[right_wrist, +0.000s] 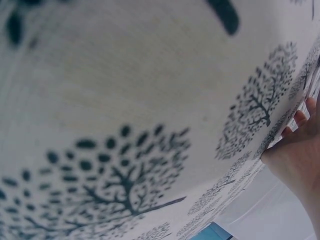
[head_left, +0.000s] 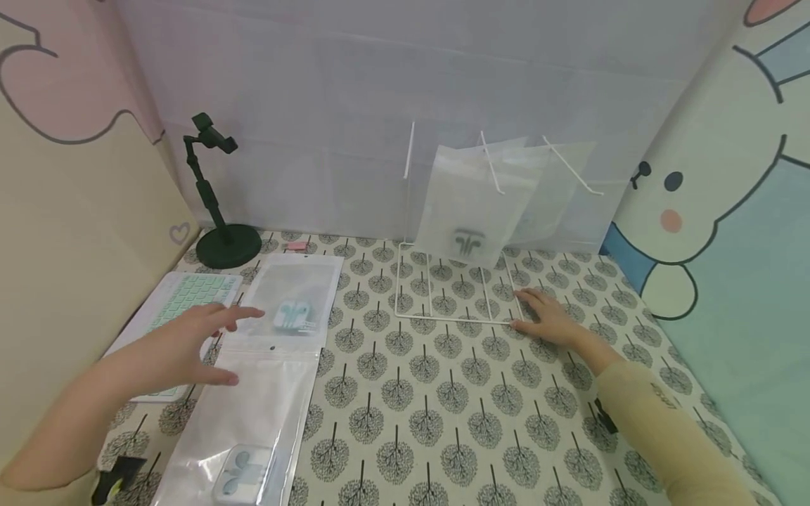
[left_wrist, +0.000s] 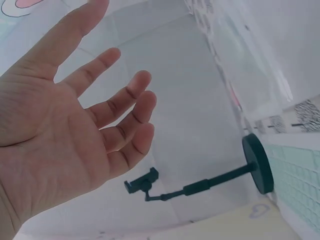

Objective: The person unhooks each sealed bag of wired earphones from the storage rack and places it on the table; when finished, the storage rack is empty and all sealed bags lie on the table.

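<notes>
My left hand (head_left: 180, 346) hovers over the left side, fingers spread and holding nothing; the left wrist view shows its palm (left_wrist: 50, 132) and bent, relaxed fingers. Close to it lie two clear pouches, the far one (head_left: 321, 281) and the near one (head_left: 278, 393), each with a white earphone case inside. My right hand (head_left: 549, 320) rests on the cloth, its fingertips at the right front corner of a white wire rack (head_left: 455, 320). From the rack's prongs hang frosted pouches (head_left: 474, 200), the front one showing earphones. In the right wrist view the right hand (right_wrist: 295, 155) lies low on the cloth.
A dark green stand (head_left: 228, 246) is at the back left. A keyboard (head_left: 190, 299) with mint keys lies partly under my left forearm. A small pink item (head_left: 296, 246) sits near the back edge of the tree-patterned cloth (head_left: 418, 422).
</notes>
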A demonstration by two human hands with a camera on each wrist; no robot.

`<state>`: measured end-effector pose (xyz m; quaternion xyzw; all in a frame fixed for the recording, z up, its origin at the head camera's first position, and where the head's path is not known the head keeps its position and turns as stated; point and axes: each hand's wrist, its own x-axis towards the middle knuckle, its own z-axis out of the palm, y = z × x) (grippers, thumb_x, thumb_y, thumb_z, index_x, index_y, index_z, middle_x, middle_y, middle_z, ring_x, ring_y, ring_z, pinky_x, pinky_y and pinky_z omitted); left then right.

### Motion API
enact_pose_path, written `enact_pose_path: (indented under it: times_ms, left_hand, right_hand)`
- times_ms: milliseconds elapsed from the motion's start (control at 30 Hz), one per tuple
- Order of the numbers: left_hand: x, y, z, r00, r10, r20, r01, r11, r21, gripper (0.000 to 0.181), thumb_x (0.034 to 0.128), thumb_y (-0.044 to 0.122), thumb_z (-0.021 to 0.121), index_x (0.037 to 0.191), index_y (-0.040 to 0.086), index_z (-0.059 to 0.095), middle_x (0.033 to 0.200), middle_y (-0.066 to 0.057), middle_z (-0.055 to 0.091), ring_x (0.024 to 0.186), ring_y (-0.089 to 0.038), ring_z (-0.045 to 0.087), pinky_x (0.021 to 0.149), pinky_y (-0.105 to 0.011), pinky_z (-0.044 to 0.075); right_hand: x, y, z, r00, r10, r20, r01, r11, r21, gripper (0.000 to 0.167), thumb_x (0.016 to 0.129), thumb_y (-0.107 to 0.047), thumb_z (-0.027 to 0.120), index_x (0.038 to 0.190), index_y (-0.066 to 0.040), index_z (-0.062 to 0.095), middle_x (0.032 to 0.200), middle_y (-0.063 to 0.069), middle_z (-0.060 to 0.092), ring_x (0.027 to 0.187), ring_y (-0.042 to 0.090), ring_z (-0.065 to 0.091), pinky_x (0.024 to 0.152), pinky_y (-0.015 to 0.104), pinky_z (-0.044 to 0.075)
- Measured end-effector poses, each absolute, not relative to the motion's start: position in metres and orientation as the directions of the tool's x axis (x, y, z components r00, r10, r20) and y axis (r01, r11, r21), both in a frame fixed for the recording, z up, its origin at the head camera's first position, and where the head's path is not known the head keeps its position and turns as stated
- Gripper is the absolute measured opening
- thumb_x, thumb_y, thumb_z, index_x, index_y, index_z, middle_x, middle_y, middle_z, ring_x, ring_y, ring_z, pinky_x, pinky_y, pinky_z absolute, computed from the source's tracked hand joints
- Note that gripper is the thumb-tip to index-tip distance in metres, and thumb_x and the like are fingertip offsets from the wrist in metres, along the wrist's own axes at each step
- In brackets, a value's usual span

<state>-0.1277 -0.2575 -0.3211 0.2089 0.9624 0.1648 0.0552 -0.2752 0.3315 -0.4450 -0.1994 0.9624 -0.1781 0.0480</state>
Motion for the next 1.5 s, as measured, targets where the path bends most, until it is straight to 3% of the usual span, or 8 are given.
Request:
enact_pose_path:
  times_ms: [233, 333, 467, 567, 933, 1167, 1500]
  left_hand:
    - [-0.167, -0.219, -0.303, -0.865, 0.499, 0.056, 0.484, 0.798, 0.36, 0.083, 0.067, 0.039, 0.084, 0.138, 0.025, 0.043, 0.119, -0.004, 0.054, 0.109, -0.024, 0.049, 0.085, -0.047, 0.048]
    - [-0.185, -0.204, -0.302, -0.853, 0.518, 0.064, 0.497, 0.769, 0.402, 0.082, 0.0691, 0.04, 0.083, 0.139, 0.027, 0.042, 0.126, -0.003, 0.052, 0.127, -0.029, 0.04, 0.097, -0.055, 0.041]
    - [-0.208, -0.182, -0.301, -0.834, 0.539, 0.113, 0.525, 0.715, 0.463, 0.079, 0.0709, 0.038, 0.082, 0.139, 0.027, 0.043, 0.134, -0.003, 0.047, 0.134, -0.031, 0.032, 0.104, -0.059, 0.032]
    - [-0.223, -0.164, -0.3, -0.828, 0.539, 0.158, 0.537, 0.677, 0.504, 0.079, 0.0711, 0.04, 0.082, 0.139, 0.027, 0.043, 0.14, -0.001, 0.043, 0.132, -0.028, 0.035, 0.105, -0.058, 0.031]
    - [-0.276, -0.111, -0.311, -0.813, 0.524, 0.252, 0.545, 0.537, 0.644, 0.079, 0.0762, 0.044, 0.076, 0.143, 0.03, 0.037, 0.152, 0.007, 0.029, 0.141, -0.022, 0.023, 0.111, -0.056, 0.022]
    - [-0.311, -0.085, -0.327, -0.797, 0.53, 0.289, 0.544, 0.424, 0.724, 0.078, 0.0812, 0.036, 0.074, 0.146, 0.029, 0.032, 0.155, 0.004, 0.023, 0.142, -0.019, 0.021, 0.114, -0.044, 0.024]
    - [-0.345, -0.058, -0.347, -0.852, 0.467, 0.236, 0.426, 0.357, 0.832, 0.071, 0.0822, 0.03, 0.072, 0.143, 0.033, 0.037, 0.155, 0.005, 0.024, 0.139, -0.028, 0.028, 0.112, -0.044, 0.029]
  right_hand:
    - [-0.275, 0.332, -0.446, -0.918, -0.397, -0.022, -0.362, 0.858, -0.364, 0.076, 0.089, -0.042, 0.061, 0.146, -0.002, 0.03, 0.149, 0.026, 0.024, 0.134, 0.05, 0.02, 0.105, 0.069, 0.016]
    - [-0.274, 0.331, -0.444, -0.917, -0.399, -0.022, -0.363, 0.854, -0.374, 0.076, 0.089, -0.043, 0.061, 0.146, -0.002, 0.03, 0.149, 0.026, 0.024, 0.135, 0.05, 0.02, 0.105, 0.07, 0.017]
    - [-0.275, 0.331, -0.444, -0.918, -0.395, -0.034, -0.354, 0.855, -0.379, 0.078, 0.089, -0.044, 0.061, 0.147, -0.003, 0.029, 0.15, 0.026, 0.023, 0.135, 0.05, 0.019, 0.105, 0.07, 0.017]
    - [-0.276, 0.332, -0.444, -0.921, -0.387, -0.044, -0.344, 0.862, -0.374, 0.078, 0.089, -0.045, 0.06, 0.147, -0.004, 0.028, 0.15, 0.025, 0.022, 0.135, 0.05, 0.018, 0.105, 0.07, 0.015]
    - [-0.278, 0.332, -0.446, -0.922, -0.384, -0.045, -0.342, 0.864, -0.368, 0.079, 0.088, -0.046, 0.06, 0.147, -0.005, 0.028, 0.15, 0.025, 0.022, 0.135, 0.05, 0.018, 0.105, 0.07, 0.015]
    - [-0.278, 0.332, -0.446, -0.921, -0.387, -0.036, -0.346, 0.86, -0.375, 0.078, 0.089, -0.043, 0.061, 0.147, -0.004, 0.028, 0.15, 0.024, 0.023, 0.136, 0.049, 0.018, 0.106, 0.07, 0.014]
    - [-0.277, 0.331, -0.445, -0.925, -0.379, -0.039, -0.338, 0.864, -0.373, 0.079, 0.088, -0.044, 0.061, 0.147, -0.003, 0.028, 0.15, 0.025, 0.023, 0.136, 0.05, 0.018, 0.107, 0.068, 0.013]
